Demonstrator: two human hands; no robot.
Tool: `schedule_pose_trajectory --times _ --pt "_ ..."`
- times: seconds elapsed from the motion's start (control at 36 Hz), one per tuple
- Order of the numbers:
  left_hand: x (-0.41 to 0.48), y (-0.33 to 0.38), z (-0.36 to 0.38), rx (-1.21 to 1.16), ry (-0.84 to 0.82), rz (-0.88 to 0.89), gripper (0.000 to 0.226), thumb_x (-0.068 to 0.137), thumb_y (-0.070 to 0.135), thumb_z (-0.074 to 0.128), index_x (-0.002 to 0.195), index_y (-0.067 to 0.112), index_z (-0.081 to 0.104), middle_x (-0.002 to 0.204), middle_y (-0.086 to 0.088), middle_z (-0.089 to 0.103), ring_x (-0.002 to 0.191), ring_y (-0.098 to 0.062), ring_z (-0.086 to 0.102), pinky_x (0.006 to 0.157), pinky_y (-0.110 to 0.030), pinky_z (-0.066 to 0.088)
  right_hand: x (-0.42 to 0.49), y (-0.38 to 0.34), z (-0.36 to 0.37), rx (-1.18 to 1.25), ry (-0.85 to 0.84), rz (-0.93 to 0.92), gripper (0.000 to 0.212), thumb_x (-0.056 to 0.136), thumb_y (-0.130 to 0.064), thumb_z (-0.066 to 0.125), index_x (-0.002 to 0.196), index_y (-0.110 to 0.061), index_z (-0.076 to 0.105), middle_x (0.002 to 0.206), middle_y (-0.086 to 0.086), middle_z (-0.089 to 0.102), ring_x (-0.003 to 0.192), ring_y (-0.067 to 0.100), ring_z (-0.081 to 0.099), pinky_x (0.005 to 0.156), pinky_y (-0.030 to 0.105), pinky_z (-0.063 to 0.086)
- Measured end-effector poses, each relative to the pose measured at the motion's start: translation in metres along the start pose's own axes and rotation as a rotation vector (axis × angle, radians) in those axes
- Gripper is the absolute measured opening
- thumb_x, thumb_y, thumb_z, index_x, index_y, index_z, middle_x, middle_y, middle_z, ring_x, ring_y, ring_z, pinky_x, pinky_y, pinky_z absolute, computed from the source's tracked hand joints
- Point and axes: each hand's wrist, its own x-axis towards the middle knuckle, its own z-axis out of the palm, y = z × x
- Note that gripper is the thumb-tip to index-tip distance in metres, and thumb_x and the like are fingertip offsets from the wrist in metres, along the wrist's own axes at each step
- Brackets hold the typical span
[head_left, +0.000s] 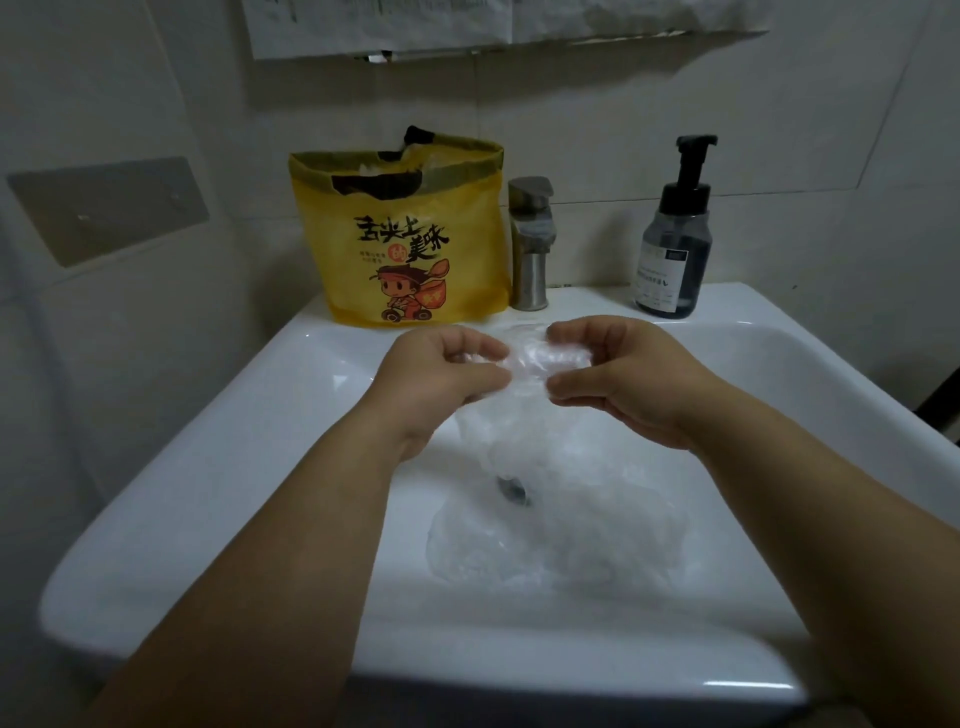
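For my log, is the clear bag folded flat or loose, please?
Loose: the clear bag hangs crumpled over the sink, top pinched by left hand and right hand.

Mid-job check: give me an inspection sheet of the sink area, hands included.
Surface: white sink; drain shows through the bag.
Job's things: clear bag, crumpled, hanging down into the basin.
Clutter: yellow bag on the back ledge, left of the faucet; soap bottle right of it.
Grippers: left hand and right hand both pinch the clear bag's top.
Cables: nothing seen.
Surroundings: tiled wall; paper sheets above; grey plate on the left.
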Motion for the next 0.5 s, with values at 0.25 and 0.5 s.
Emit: schedule_pose_trajectory --times 0.25,0.5 --pt "0.0006 -0.0013 -0.0006 0.099 0.009 0.117 0.032 0.073 0.001 0.079 0.087 0.029 0.072 0.127 0.009 0.058 0.112 -0.014 0.058 0.088 -0.022 0.048 0.0048 0.0069 -0.0049 -0.48 0.092 -0.155 0.057 0.083 -0.005 0.07 0.136 -0.017 0.051 0.105 -0.004 0.059 0.08 0.007 0.065 0.058 0.009 0.051" --pt "0.0018 -0.0059 -0.0036 0.46 0.095 0.385 0.02 0.085 0.009 0.068 0.101 0.02 0.072 0.099 0.009 0.059 0.09 -0.009 0.055 0.07 -0.005 0.04 0.0045 0.0088 -0.0059 -0.866 0.055 -0.28 0.021 0.095 -0.03 0.054 0.1 -0.015 0.066 0.081 0.006 0.063 0.078 0.022 0.062 0.07 0.034 0.051"
